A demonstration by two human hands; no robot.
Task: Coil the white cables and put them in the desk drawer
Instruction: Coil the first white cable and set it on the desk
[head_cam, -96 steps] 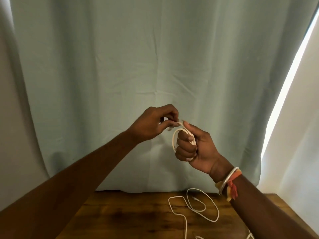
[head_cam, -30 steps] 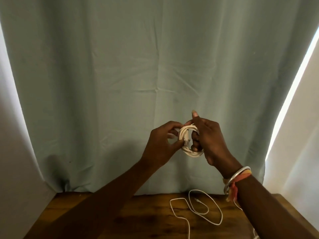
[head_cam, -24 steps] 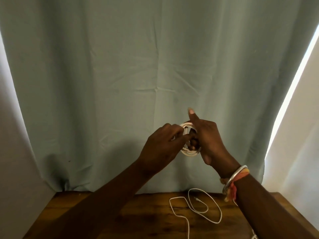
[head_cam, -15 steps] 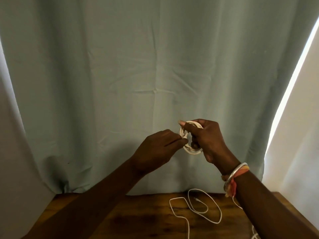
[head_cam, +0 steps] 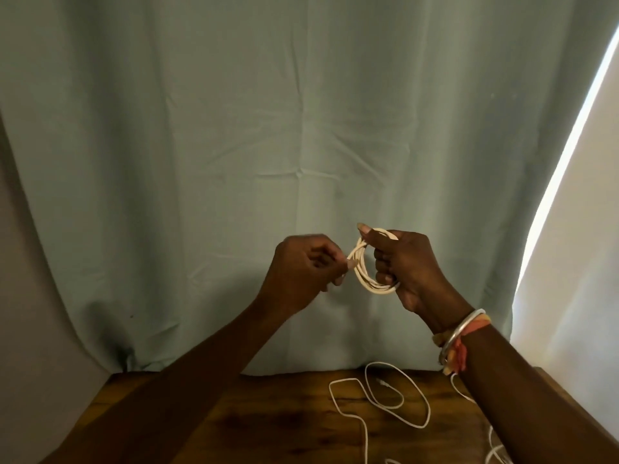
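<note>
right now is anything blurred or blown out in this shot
Head view: the left hand is smeared by motion, the right hand and coiled cable look sharper; daylight beside the curtain blows out at the right edge; the desk lies dim.

- No word, label, brand, number or sign can be read anywhere in the head view.
- The pale grey-green fabric curtain (head_cam: 234, 128) and the dark brown wooden surface (head_cam: 268, 426) show only folds and grain.
- The coiled white cable (head_cam: 361, 279) and the loose thin white cable (head_cam: 429, 411) lying on the surface are small and soft in focus; any fine print on them may simply be too small to make out.
- The silver metal bangle (head_cam: 464, 331) and the orange thread band (head_cam: 459, 354) at the wrist show no lettering.
</note>
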